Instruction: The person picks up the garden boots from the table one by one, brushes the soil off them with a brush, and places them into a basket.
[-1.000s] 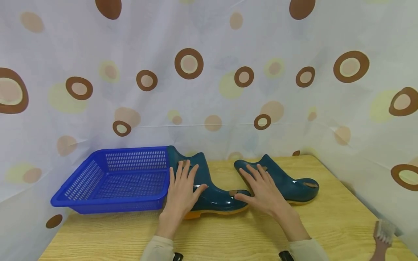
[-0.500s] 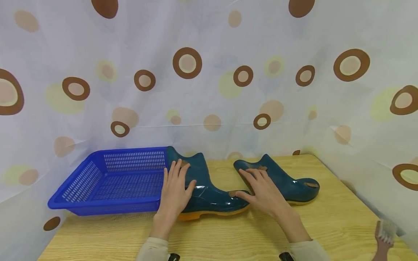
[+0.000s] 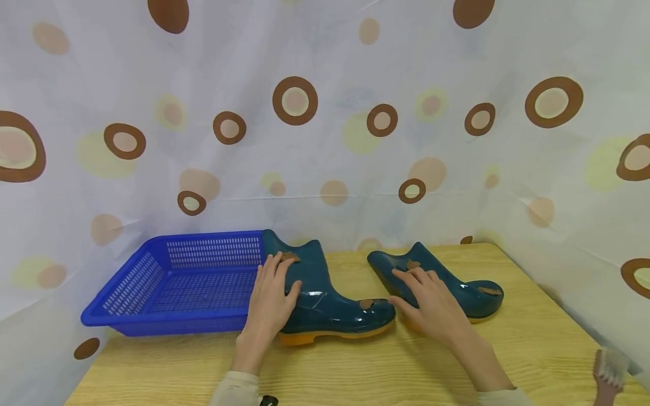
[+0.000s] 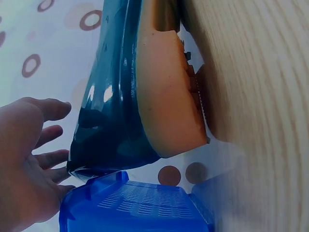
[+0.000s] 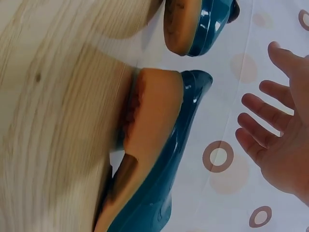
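Two dark teal rubber boots with orange soles stand on the table, toes to the right in the head view. The nearer boot [image 3: 337, 310] touches or almost touches the basket at its back; the other boot [image 3: 472, 299] is to its right. Both carry brown patches. My left hand [image 3: 270, 301], fingers extended, is at the nearer boot's shaft and heel; contact is unclear. My right hand [image 3: 431, 307] hovers before the right boot, fingers slightly bent and holding nothing. In the right wrist view that hand [image 5: 285, 121] is apart from the boot [image 5: 166, 150].
A blue perforated plastic basket [image 3: 178, 324] stands at the left of the wooden table [image 3: 355, 372]. A brush [image 3: 607, 372] with pale bristles shows at the lower right. A white curtain [image 3: 330, 45] with brown circles hangs behind and along the sides.
My left hand has shifted left, from over the nearer boot's shaft toward the basket side. The right hand has moved right, away from that boot's toe. The boots stay in place.
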The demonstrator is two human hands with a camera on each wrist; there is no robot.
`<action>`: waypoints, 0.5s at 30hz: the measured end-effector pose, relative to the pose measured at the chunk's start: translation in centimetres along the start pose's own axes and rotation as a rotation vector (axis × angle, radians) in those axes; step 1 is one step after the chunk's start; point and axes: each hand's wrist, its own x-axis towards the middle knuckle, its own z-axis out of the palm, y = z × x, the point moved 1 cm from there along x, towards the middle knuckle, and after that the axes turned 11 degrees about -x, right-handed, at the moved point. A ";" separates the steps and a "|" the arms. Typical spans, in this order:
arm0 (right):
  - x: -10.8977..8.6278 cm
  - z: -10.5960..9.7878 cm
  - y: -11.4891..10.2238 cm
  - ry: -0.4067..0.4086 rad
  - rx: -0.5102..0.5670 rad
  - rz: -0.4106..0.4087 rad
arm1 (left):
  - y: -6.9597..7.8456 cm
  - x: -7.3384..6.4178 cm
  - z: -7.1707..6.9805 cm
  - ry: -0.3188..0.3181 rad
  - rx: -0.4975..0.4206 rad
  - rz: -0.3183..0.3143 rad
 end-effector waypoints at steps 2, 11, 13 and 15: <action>-0.3 -0.2 0.3 0.005 -0.001 -0.004 | 0.0 0.1 -0.1 0.007 0.006 0.012; -0.9 -1.1 0.8 -0.009 -0.010 -0.014 | 0.2 1.1 -1.5 0.027 0.054 0.011; -1.3 -1.4 1.0 -0.022 -0.014 -0.004 | 0.1 1.2 -1.7 0.022 0.057 0.006; -1.6 -1.8 1.3 -0.033 -0.019 0.013 | 0.1 1.4 -1.9 0.018 0.059 0.004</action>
